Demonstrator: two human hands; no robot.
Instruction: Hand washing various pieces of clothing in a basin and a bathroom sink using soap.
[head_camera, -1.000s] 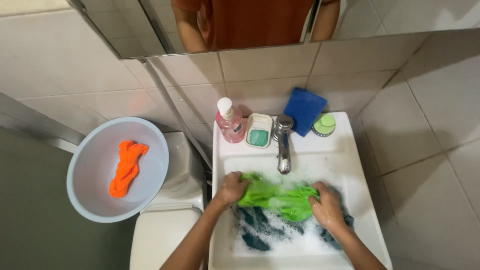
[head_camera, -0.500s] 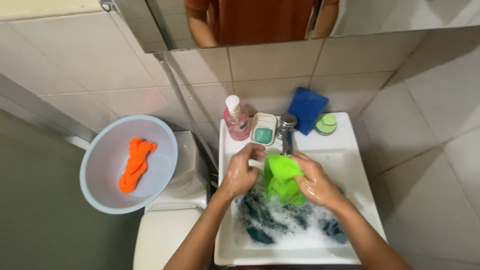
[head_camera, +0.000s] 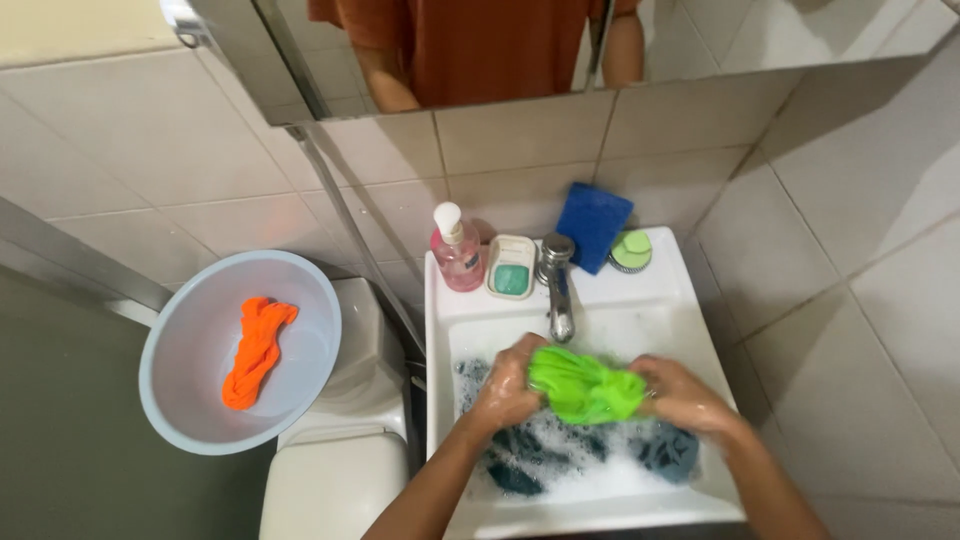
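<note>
Lowered from under the tap, our left hand and right hand now clench the bunched green cloth between them over the suds-filled sink, dark laundry unwashed beneath, orange cloth already wrung in the left basin.

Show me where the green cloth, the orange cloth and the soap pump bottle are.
green cloth (head_camera: 583, 387), head view, middle of the bunched fabric between both hands.
orange cloth (head_camera: 255, 350), head view, middle of the twisted strip in the basin.
soap pump bottle (head_camera: 457, 262), head view, pink body.
</note>
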